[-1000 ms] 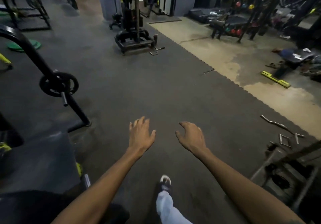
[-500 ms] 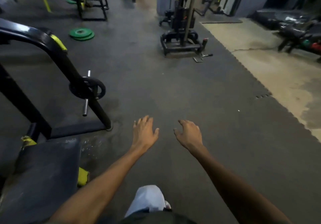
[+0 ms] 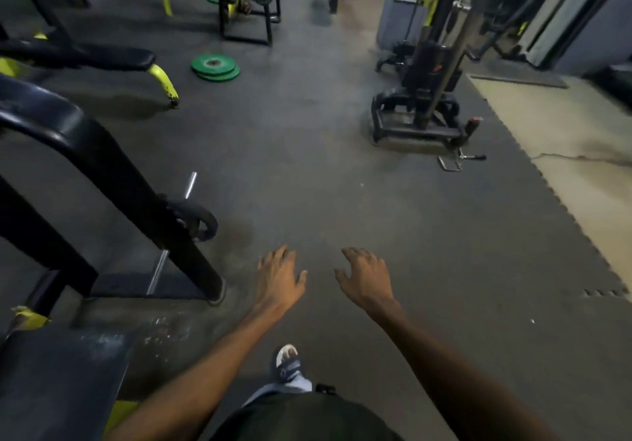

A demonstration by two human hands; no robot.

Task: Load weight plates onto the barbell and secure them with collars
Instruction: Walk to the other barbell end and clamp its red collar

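My left hand (image 3: 278, 278) and my right hand (image 3: 366, 276) are stretched out ahead of me over the dark rubber floor, fingers spread, holding nothing. Two green weight plates (image 3: 215, 67) lie stacked flat on the floor far ahead to the left. A small black plate (image 3: 198, 223) hangs on a chrome peg of the black machine frame (image 3: 113, 180), to the left of my left hand. No barbell or collar is clearly visible.
A black padded seat (image 3: 58, 382) is at the lower left. A black bench with yellow legs (image 3: 102, 59) stands beyond it. A cable machine base (image 3: 420, 125) sits ahead on the right. Bare concrete (image 3: 564, 139) begins past the mat's edge. My sandalled foot (image 3: 287, 362) is below my hands.
My view has swung left and moved forward. The green plates have come into view and grown nearer. Both hands stay open and outstretched.
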